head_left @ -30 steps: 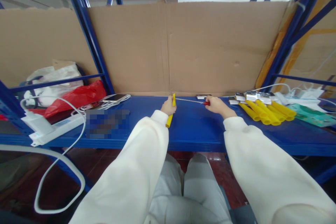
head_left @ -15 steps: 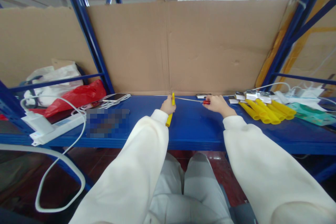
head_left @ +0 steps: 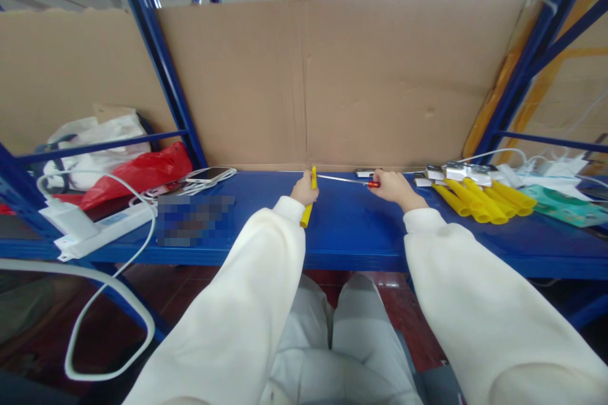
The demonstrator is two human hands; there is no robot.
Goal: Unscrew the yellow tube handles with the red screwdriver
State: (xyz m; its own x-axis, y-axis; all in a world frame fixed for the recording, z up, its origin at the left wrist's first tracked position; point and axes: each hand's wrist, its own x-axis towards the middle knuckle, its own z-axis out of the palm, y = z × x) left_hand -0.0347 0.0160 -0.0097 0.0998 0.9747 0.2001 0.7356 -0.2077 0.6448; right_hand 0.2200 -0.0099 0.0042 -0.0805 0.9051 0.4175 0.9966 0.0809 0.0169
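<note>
My left hand is closed around a yellow tube-like piece, held nearly upright above the blue shelf. To its right, my right hand grips the red handle of a screwdriver. The thin metal shaft runs leftward, and its tip meets or comes very near the upper part of the yellow piece. Whatever lies at the tip is too small to make out. Just behind my right hand, a small black and white item lies on the shelf.
Several yellow tubes lie at right beside silver-and-black parts and a green packet. A white power strip, cables, a phone and a red bag are at left. Cardboard stands behind the blue shelf.
Both hands stay almost where they were, still holding the yellow piece and the screwdriver. The shaft catches the light a little differently. The camera view has shifted very slightly.
</note>
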